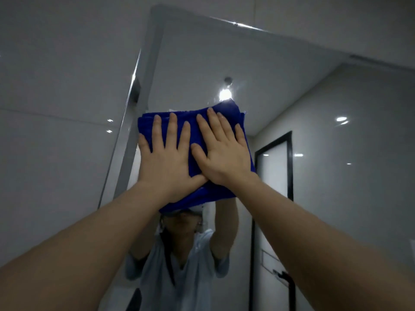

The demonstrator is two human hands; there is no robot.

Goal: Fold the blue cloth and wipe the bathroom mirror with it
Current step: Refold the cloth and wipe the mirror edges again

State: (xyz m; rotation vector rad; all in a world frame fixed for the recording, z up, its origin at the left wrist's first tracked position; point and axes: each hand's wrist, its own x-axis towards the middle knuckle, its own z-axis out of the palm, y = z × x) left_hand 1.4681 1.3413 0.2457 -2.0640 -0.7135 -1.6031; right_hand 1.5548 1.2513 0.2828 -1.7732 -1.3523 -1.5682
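Bare forearms, light blue T-shirt

Both the left hand point(167, 158) and the right hand point(224, 157) are bare, no sleeves reaching the forearms; the mirror point(292, 97) reflects a short-sleeved, light blue T-shirt point(190, 277).

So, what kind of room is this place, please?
Most likely a bathroom. A large wall mirror reflects glossy grey wall tiles and a dark-framed frosted glass door. Both hands, left hand and right hand, press a folded blue cloth flat against the glass.
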